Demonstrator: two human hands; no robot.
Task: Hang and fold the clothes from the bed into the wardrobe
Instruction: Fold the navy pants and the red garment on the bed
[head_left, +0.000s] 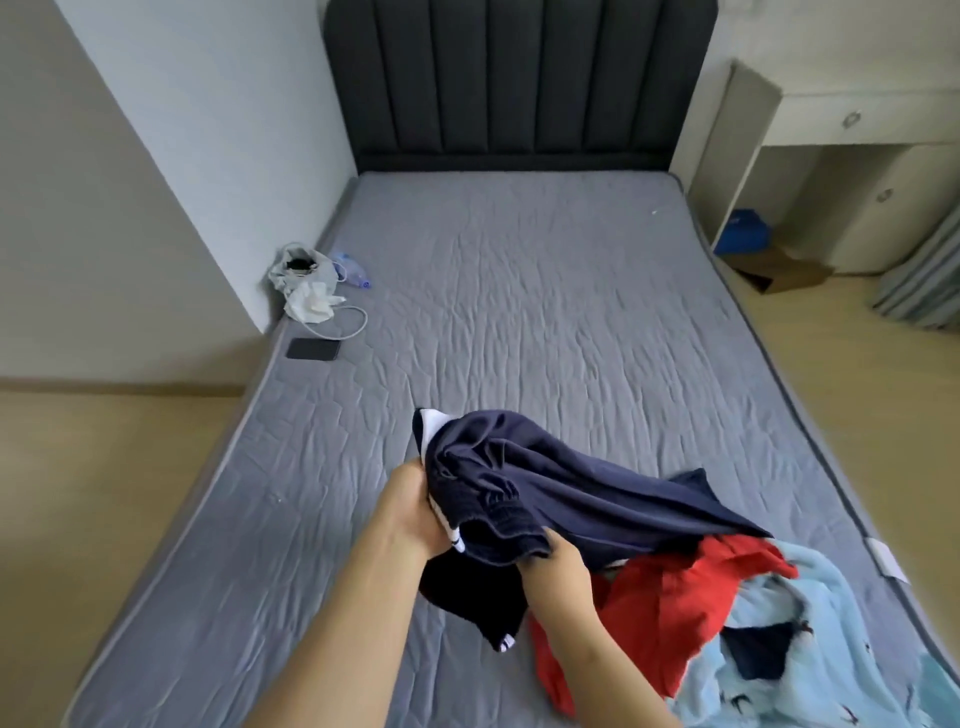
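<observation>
Currently, in the head view, both hands hold the navy garment (597, 493) low in the middle of the frame. The left hand (415, 512) has its fingers curled round a bunched edge. The right hand (558, 571) pinches a gathered hem just beside it. The cloth is raised off the bed (519, 312), but its far end trails onto the red garment (670, 613), which lies against a light blue garment (831, 649) at the lower right. A black piece with white stripes (478, 597) hangs below the hands; I cannot tell whether it belongs to the navy one.

Lifting from here could drag the red garment along, since the navy cloth lies on it, and the pile sits near the bed's right edge, so something could slide to the floor.

At the left edge of the bed lie a phone (313, 348), a white cable (340, 317) and a plastic bag (298, 267), well apart from the clothes. A desk (841, 119) stands at the upper right. No wardrobe shows.
</observation>
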